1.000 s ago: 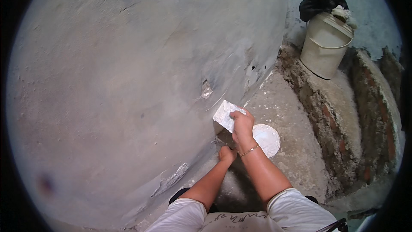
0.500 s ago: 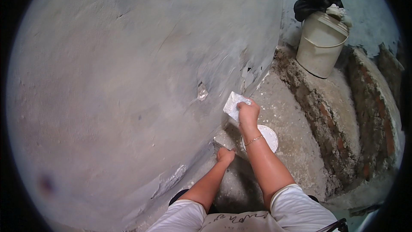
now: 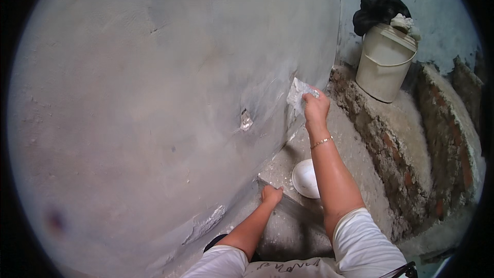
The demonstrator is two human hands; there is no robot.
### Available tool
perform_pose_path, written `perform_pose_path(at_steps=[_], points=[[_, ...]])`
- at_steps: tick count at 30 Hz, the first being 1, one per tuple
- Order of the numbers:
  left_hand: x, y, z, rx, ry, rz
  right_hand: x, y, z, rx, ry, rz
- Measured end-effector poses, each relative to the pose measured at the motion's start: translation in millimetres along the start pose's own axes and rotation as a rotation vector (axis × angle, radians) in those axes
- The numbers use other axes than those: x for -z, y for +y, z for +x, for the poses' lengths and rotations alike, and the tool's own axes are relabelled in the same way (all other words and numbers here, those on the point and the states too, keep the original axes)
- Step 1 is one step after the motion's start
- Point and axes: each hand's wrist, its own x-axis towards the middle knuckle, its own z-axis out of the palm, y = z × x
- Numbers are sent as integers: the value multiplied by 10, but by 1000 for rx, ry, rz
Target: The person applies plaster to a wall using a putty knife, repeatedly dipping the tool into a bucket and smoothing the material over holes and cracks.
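Note:
My right hand (image 3: 316, 107) grips a flat rectangular putty scraper (image 3: 297, 95) smeared with white paste, my thumb pressed against its face. The scraper is at the lower part of the grey plastered wall (image 3: 154, 82), by the corner, over a damaged patch. My left hand (image 3: 271, 194) is closed low down at the edge of a concrete step (image 3: 285, 181); what its fingers hold, if anything, is hidden. Between my arms, on the step, sits a round white bowl (image 3: 304, 177), partly covered by my right forearm. A chipped hole (image 3: 246, 120) shows in the wall left of the scraper.
A lidded off-white bucket (image 3: 385, 67) stands on the rough steps at the back right, with a black plastic bag (image 3: 380, 11) on top. Broken brick-and-mortar steps (image 3: 393, 146) run down the right side. Near my left arm, the wall's base has a peeling patch (image 3: 206, 224).
My right hand has moved up and to the right along the wall with the scraper. My left hand has stayed nearly in place. More of the bowl's left side shows.

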Motion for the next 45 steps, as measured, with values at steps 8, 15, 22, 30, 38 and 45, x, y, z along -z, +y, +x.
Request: perform_pose_path(at_steps=[8,15,22,30,38,45], points=[[75,-87,-2,62,19,8,-382,-460,-979,520,-344,-215],[74,-11,-79,28,8,-37,-211,-595,-808,288,-208,-105],[95,35,-82,43,19,12,-293,-542,-828,478,-320,-286],[-449,-531,586,-313,90,158,-598,-233,-1535,782,-199,-268],[-318,-340,393,-245,72,40,-211,88,-1826,760,-433,-491],[42,-79,-54,-12,36,-10,-2,-162,-1181,485,-176,-250]])
